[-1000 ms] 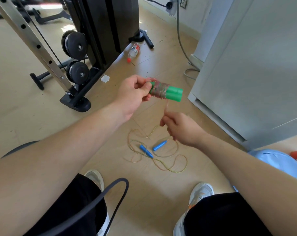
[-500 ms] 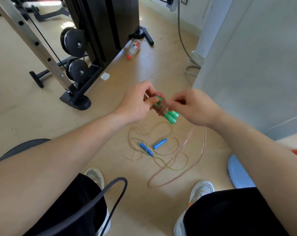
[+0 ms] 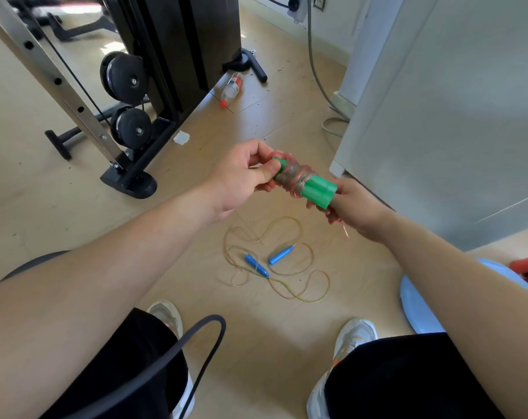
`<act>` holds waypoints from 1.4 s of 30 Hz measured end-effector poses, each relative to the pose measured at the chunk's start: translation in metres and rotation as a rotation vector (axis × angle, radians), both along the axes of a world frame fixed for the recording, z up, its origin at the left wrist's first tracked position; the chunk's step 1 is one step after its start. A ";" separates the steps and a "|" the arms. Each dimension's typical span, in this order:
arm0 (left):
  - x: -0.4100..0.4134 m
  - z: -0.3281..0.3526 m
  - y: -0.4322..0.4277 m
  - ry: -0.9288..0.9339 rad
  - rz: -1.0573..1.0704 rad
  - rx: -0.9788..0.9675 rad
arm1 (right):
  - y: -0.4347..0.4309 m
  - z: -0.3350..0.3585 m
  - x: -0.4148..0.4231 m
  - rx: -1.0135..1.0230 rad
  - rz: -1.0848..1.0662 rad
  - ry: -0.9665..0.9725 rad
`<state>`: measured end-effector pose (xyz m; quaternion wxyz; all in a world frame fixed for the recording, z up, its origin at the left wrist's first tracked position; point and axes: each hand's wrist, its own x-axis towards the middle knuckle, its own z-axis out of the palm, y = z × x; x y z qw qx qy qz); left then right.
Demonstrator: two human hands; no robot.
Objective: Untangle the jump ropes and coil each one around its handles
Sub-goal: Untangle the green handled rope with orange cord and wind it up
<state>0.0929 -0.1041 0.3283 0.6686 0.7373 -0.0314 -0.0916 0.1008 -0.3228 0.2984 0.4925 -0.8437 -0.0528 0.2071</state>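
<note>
The green handles (image 3: 318,193) cover the fingertips of our right hand (image 3: 358,211). We can only say its fingers look curled, probably pinching the pink rope (image 3: 297,176), whose loose end pokes out beneath that hand. Our left hand (image 3: 241,176) clamps the handles' far end between thumb and curled fingers. The pair lies side by side, tilted down to the right, with the rope coiled thick round the middle. Both forearms reach forward above the floor (image 3: 75,192), where the blue-handled rope (image 3: 279,257) lies loose ahead of our shoes.
</note>
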 end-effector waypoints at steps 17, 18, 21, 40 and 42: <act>0.002 -0.008 0.001 -0.205 0.126 0.584 | 0.023 0.042 -0.014 -0.406 0.127 -0.432; 0.001 -0.008 0.000 -0.198 0.089 0.565 | 0.018 0.044 -0.011 -0.380 0.123 -0.432; 0.000 -0.005 -0.002 -0.178 -0.028 0.461 | 0.003 0.039 0.001 -0.292 0.091 -0.409; -0.006 -0.004 -0.004 0.156 -0.114 0.236 | 0.005 0.016 0.000 -0.222 0.213 -0.131; -0.012 -0.005 -0.008 0.076 -0.200 0.368 | 0.008 0.015 -0.001 -0.256 0.242 -0.146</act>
